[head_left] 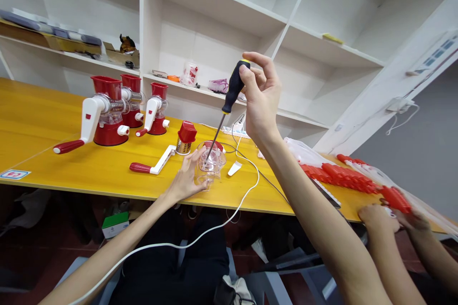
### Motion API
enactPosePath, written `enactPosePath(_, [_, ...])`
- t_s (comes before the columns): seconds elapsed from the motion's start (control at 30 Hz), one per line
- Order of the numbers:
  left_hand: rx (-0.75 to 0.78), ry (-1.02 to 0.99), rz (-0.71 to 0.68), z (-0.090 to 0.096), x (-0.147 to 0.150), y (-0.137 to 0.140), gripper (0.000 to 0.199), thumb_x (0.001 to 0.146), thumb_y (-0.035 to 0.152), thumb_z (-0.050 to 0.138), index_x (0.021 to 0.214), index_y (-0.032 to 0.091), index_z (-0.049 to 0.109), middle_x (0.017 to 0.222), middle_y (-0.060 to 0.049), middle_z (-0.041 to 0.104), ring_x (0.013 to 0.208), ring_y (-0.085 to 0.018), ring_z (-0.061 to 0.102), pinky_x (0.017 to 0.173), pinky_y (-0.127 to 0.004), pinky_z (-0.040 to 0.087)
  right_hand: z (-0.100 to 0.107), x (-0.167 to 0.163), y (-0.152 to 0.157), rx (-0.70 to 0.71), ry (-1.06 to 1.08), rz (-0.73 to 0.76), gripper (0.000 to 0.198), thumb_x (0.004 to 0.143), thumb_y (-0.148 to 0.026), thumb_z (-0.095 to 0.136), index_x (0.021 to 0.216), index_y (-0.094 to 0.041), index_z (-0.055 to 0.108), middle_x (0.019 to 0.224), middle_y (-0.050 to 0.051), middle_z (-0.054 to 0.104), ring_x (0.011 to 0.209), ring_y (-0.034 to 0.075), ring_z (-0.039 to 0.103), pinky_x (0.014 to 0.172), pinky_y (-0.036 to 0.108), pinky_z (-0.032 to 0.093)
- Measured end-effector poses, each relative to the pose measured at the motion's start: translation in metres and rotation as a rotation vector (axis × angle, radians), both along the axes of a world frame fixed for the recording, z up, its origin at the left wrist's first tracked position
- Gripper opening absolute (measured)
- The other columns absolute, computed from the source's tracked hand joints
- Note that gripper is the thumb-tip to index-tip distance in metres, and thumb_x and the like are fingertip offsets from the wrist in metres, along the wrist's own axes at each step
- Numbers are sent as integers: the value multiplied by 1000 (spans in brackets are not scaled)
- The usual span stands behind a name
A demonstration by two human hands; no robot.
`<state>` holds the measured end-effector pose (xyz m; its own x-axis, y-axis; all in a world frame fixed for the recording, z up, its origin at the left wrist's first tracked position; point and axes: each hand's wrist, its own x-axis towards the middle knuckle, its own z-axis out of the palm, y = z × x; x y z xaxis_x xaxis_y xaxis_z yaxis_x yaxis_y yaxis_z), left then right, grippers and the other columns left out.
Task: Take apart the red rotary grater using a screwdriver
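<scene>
My right hand [263,88] grips the top of a screwdriver [234,88] with a black and yellow handle. Its shaft slants down to the left, and the tip reaches into a clear plastic grater housing [212,167]. Around the left side of that housing my left hand [189,176] is closed, holding it on the table. A red round part [216,147] shows behind the housing. To the left lie a white crank with a red handle [159,162] and a metal grating drum with a red pusher [186,138]. Where exactly the tip touches cannot be made out.
Several red and white drum graters [107,114] stand on the yellow table [71,167] at left. A white cable [250,190] runs across the table edge beside a small white piece [234,168]. At right, another person's hands [379,217] hold red parts near a pile of red pieces [339,176].
</scene>
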<state>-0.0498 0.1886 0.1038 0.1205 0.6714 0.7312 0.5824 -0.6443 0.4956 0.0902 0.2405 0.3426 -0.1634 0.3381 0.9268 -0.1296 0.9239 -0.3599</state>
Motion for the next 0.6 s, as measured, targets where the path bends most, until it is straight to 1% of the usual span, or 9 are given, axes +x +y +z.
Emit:
enactPosePath(0.13, [4,5,-2,-1,-1,1,97,79,27,71,155,35,13,160,-9,30,146,-32,30,115,-54,39,0,0,1,-39,23,18,47,85,-67,60,110,-28,56,91,0,63,90,15,64,88,36,59])
enactPosePath(0.33, [-7,-6,-10,0,0,0,96,79,30,72,156,34,14,160,-10,30,146,-33,30,115,-54,39,1,-1,0,-35,18,10,40,89,-65,55,107,-29,58,81,-2,60,77,12,61,81,32,59])
enactPosePath(0.5, [-15,-4,-11,0,0,-1,97,79,27,71,156,35,13,160,-9,30,146,-32,30,115,-54,40,2,-2,-5,-42,49,17,43,79,-63,70,103,-28,62,80,-2,62,75,11,60,75,29,58])
enactPosePath(0.6, [-10,-1,-12,0,0,0,97,79,29,71,155,36,12,161,-8,29,147,-32,29,114,-55,40,2,-2,-7,-26,53,12,43,78,-60,73,104,-28,63,81,-2,62,77,12,61,77,30,57])
